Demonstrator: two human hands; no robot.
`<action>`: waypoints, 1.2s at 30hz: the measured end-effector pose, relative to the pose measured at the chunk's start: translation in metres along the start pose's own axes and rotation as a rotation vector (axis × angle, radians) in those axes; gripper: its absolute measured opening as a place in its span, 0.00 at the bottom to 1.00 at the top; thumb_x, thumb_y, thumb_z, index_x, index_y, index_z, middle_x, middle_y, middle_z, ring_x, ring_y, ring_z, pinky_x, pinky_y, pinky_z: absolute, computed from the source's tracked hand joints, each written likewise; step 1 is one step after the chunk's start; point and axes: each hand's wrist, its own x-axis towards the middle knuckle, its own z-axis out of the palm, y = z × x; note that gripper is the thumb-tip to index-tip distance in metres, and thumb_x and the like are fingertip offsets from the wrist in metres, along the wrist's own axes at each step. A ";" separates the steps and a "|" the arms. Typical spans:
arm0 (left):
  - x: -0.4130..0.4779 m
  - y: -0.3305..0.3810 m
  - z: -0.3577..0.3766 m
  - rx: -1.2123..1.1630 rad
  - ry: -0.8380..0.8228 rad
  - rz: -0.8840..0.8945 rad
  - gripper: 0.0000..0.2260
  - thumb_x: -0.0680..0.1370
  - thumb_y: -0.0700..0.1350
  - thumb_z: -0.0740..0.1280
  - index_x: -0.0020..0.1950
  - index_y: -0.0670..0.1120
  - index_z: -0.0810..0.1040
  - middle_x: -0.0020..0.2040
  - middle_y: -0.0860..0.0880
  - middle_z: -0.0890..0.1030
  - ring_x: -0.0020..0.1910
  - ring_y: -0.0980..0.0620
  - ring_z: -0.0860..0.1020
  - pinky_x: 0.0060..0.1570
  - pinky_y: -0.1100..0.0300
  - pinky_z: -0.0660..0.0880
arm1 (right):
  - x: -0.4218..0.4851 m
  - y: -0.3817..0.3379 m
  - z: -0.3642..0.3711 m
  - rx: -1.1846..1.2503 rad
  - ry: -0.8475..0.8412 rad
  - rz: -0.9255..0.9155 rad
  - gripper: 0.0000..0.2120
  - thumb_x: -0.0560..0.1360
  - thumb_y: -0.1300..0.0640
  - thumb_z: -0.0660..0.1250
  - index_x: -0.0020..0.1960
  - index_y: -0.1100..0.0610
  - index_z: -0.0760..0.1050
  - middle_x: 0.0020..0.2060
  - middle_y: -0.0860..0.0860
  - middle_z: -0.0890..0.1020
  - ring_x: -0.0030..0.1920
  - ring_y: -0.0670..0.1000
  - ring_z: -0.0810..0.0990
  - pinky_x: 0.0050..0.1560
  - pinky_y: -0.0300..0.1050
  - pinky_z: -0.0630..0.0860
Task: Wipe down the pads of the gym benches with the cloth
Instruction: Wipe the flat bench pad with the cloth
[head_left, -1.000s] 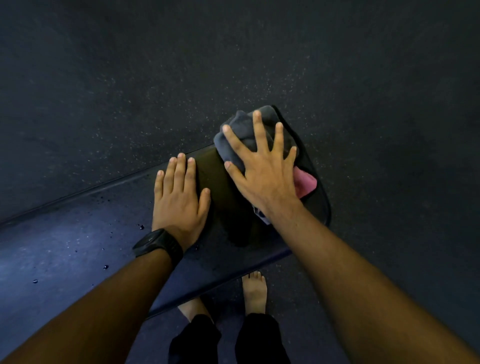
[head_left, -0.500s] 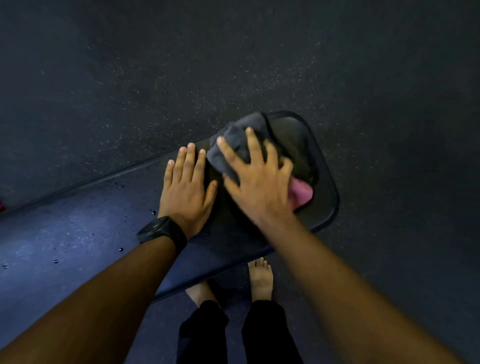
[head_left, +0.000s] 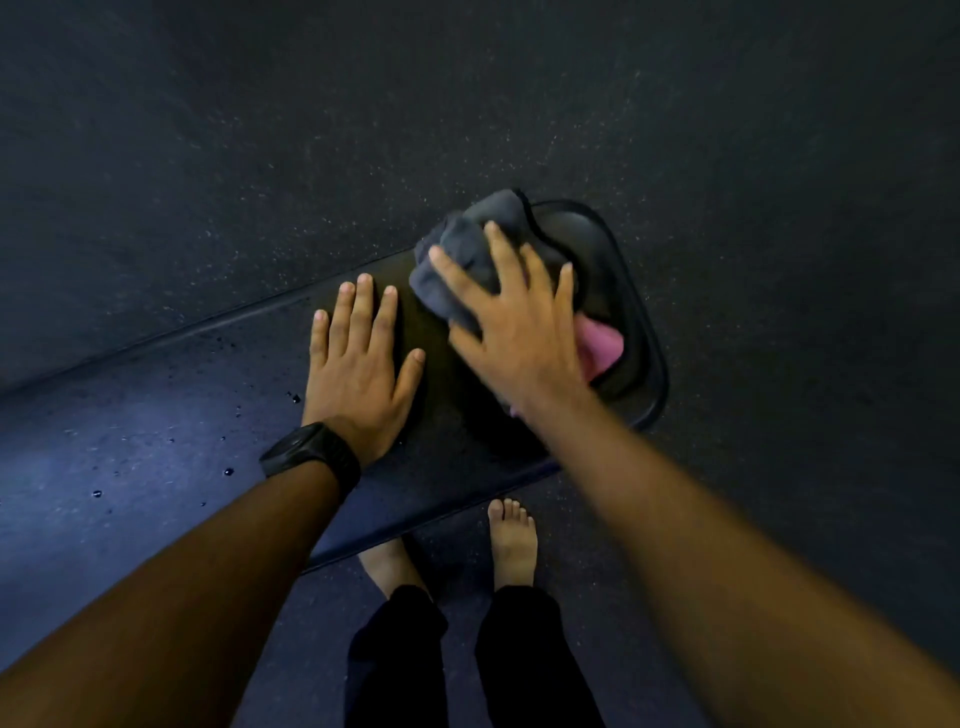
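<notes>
A long dark bench pad (head_left: 156, 447) runs from the lower left to its rounded end at centre right. My right hand (head_left: 514, 322) presses a bunched grey cloth (head_left: 467, 249) onto the pad near that end; a pink part of the cloth (head_left: 600, 345) shows beside my palm. My left hand (head_left: 358, 364) lies flat on the pad just left of the cloth, fingers together, a black watch on the wrist. Small water drops dot the pad's left part.
Dark speckled rubber floor (head_left: 467, 104) surrounds the bench. My bare feet (head_left: 511, 540) and black trouser legs stand at the pad's near edge, below my hands.
My right hand has slid the cloth back and forth near the pad's end, and it sits slightly further toward the far edge now. The left hand has stayed flat in place.
</notes>
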 end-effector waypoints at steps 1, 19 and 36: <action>0.000 0.001 0.000 0.003 -0.002 -0.002 0.32 0.81 0.61 0.46 0.82 0.47 0.49 0.82 0.45 0.46 0.81 0.47 0.42 0.77 0.49 0.37 | 0.017 0.012 -0.005 0.002 -0.023 0.005 0.36 0.77 0.39 0.61 0.79 0.34 0.47 0.80 0.55 0.55 0.77 0.63 0.59 0.70 0.75 0.59; -0.009 0.005 -0.001 -0.010 -0.016 -0.059 0.32 0.80 0.61 0.46 0.82 0.48 0.48 0.82 0.45 0.45 0.81 0.47 0.42 0.77 0.49 0.38 | 0.059 0.025 -0.017 0.068 -0.141 -0.018 0.36 0.77 0.39 0.62 0.79 0.33 0.47 0.81 0.52 0.51 0.79 0.63 0.53 0.72 0.76 0.52; -0.042 -0.021 0.000 0.019 -0.011 -0.033 0.32 0.81 0.62 0.47 0.82 0.49 0.47 0.82 0.46 0.44 0.81 0.48 0.41 0.77 0.46 0.37 | -0.006 -0.021 0.009 -0.014 0.039 -0.006 0.38 0.75 0.40 0.63 0.80 0.36 0.48 0.80 0.56 0.57 0.76 0.63 0.62 0.69 0.72 0.63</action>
